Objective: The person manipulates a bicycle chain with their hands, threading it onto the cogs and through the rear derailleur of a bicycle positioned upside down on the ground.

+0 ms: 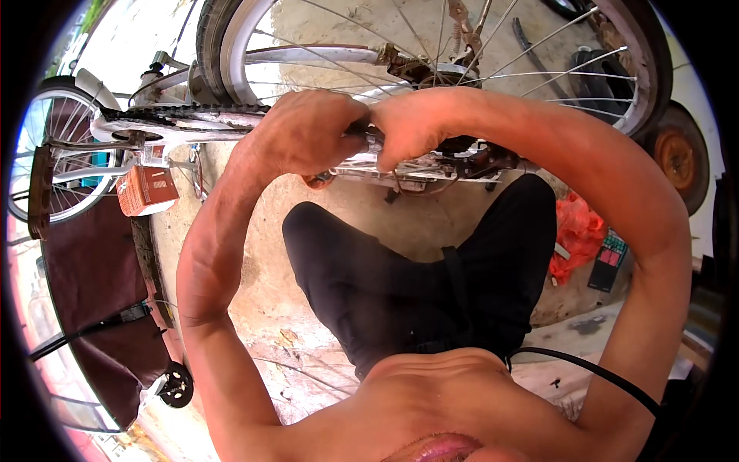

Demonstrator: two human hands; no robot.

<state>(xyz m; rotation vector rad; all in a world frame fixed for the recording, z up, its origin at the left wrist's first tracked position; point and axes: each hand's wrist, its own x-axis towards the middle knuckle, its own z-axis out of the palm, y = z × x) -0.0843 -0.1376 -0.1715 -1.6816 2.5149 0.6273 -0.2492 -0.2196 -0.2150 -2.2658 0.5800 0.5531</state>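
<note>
Meeting at 12 o'clock, the left hand [308,131] and right hand [416,123] curl around a silvery part [374,143] they mostly hide, beside the rear bicycle wheel [443,75]; with the chain [200,109] in place, work seems midway, what remains unclear.

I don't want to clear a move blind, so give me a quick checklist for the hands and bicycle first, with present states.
1. Both hands in view: ok; left hand and right hand are close together at the bicycle.
2. Hands gloved: not ok; both are bare.
3. Secure grip on the part between them: cannot tell; the hands largely hide it.
4. Chain properly seated: cannot tell; too small to judge.
5. Red plastic bag clear of the hands: ok; apart from both.
6. Orange-brown box clear: ok; off to the left.
</note>
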